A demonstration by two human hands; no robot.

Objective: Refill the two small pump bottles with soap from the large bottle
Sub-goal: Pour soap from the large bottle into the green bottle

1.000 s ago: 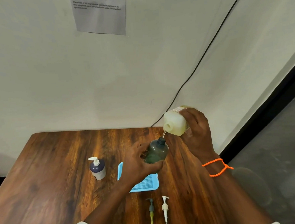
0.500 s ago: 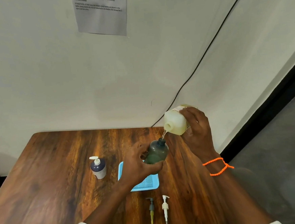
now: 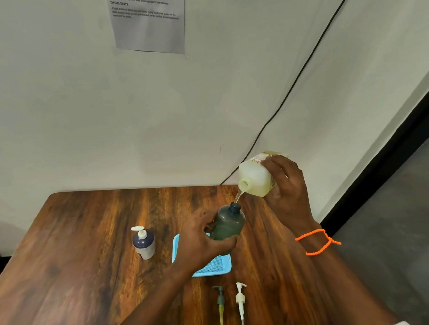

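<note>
My left hand (image 3: pixel 199 243) grips a small dark green bottle (image 3: pixel 228 222) with its neck uncovered, held tilted above the blue tray (image 3: pixel 216 267). My right hand (image 3: pixel 289 192) holds the large pale bottle (image 3: pixel 257 178) tipped on its side, mouth down-left. A thin stream of soap (image 3: pixel 237 196) runs from that mouth into the green bottle's neck. A second small bottle (image 3: pixel 144 242), dark blue with a white pump fitted, stands upright on the table to the left.
Two loose pump heads lie on the wooden table (image 3: pixel 74 250) near its front edge: a dark one (image 3: pixel 220 299) and a white one (image 3: pixel 240 297). A wall with a taped paper sheet (image 3: pixel 148 18) and a black cable (image 3: pixel 292 84) is behind. The table's right edge drops to grey floor (image 3: pixel 405 224).
Both hands and bottles hold nearly the same pose. The soap stream keeps flowing into the green bottle.
</note>
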